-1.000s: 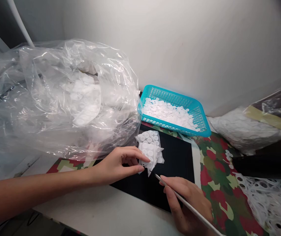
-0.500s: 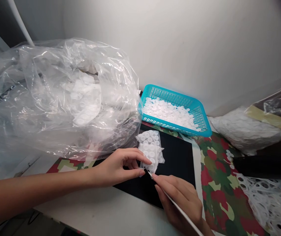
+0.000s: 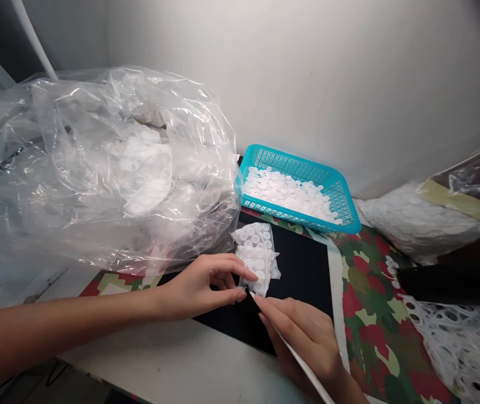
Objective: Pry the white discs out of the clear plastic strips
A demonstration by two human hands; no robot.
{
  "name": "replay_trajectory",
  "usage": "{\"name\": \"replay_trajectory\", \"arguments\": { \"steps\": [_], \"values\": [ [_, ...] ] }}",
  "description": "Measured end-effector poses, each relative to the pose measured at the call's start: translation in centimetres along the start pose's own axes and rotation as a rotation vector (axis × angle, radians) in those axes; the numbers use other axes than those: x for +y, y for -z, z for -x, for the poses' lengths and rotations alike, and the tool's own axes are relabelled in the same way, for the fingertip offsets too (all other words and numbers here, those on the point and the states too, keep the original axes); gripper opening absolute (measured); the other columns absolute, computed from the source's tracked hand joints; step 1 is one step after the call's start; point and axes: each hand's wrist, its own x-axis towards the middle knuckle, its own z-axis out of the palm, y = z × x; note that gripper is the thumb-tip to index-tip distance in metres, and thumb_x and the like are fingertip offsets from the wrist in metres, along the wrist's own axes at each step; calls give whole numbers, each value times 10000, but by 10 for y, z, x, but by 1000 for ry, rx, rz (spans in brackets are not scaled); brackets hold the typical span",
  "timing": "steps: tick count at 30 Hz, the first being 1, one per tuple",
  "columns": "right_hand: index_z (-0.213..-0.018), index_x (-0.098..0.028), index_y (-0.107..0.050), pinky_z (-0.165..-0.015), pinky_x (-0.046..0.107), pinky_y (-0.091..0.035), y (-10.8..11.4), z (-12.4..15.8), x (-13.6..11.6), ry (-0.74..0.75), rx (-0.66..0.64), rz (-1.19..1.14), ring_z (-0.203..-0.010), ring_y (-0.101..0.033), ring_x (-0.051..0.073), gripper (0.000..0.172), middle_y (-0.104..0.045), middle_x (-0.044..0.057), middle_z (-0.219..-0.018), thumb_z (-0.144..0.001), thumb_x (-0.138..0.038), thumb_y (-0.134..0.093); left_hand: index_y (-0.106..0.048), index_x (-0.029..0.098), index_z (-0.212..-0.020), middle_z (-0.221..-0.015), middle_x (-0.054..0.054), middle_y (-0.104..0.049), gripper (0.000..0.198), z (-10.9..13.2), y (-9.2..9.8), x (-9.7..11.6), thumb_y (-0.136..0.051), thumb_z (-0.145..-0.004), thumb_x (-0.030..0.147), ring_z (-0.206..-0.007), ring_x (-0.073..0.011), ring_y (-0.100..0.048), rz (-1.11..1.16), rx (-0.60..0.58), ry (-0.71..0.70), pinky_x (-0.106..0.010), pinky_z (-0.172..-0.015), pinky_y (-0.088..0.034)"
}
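A small stack of translucent white sheets, set with rows of round discs, lies on a black mat. My left hand comes in from the left, its index finger on the top sheet and its thumb at the near edge; the other fingers curl under. Between the thumb and fingers of my right hand is a long, slender white tool. Its narrow tip meets the sheet's near corner, close to my left thumb. The exact contact there is too small to make out.
A blue basket of loose white discs stands behind the mat. At left bulges a large clear plastic bag with white sheets inside. Another filled bag sits at right, above a heap of punched-out white sheet scraps on camouflage-patterned cloth.
My right hand and the white tool have shifted slightly left, bringing the tip nearer my left thumb. The left hand and the sheets have hardly moved.
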Motion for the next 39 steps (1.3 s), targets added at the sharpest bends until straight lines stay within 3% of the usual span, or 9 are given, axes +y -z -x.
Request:
{"name": "replay_trajectory", "arguments": {
  "steps": [11, 16, 26, 31, 35, 39],
  "values": [
    [-1140, -98, -608, -586, 238, -501, 0, 1, 1, 2, -16, -11, -645, -637, 123, 331, -715, 73, -840, -818, -23, -612, -658, 181, -1087, -1018, -61, -594, 253, 0, 0, 0, -595, -843, 161, -827, -109, -604, -45, -18, -60, -157, -630, -499],
    [-1146, -98, -612, -584, 248, -487, -6, 5, 5, -10, -74, 0, -676, -632, 134, 337, -708, 81, -888, -819, -24, -632, -646, 181, -1124, -1005, -61, -592, 291, 2, -1, 0, -562, -851, 125, -779, -91, -589, -96, -49, -127, -149, -612, -485],
    [-1119, -85, -619, -582, 279, -494, -2, 2, 5, 3, -120, 15, -711, -641, 170, 262, -707, 111, -930, -858, -59, -608, -621, 183, -1164, -1049, -74, -585, 323, 5, -1, 4, -570, -847, 150, -683, -70, -553, -131, -124, -122, -147, -528, -452],
    [-1159, -109, -601, -577, 275, -497, -3, 5, 4, -4, -66, -47, -689, -643, 157, 357, -717, 82, -871, -814, -21, -627, -620, 198, -1174, -1058, -79, -582, 323, 4, -1, 8, -558, -860, 155, -777, -99, -587, -113, -119, -142, -146, -571, -484],
    [-1174, -82, -588, -585, 292, -513, 1, 6, 1, 19, -48, -85, -702, -654, 165, 392, -715, 95, -856, -793, 6, -604, -628, 203, -1164, -1044, -67, -582, 320, 4, -2, 7, -572, -853, 153, -741, -80, -577, -112, -101, -138, -128, -556, -478],
    [-1165, -73, -594, -564, 287, -507, 8, 6, -2, 21, -19, -90, -697, -654, 163, 388, -713, 95, -849, -784, 7, -596, -608, 204, -1184, -1098, -71, -545, 321, 3, -1, 2, -564, -866, 187, -634, -46, -575, -41, -74, -43, -137, -517, -516]
  ]
}}
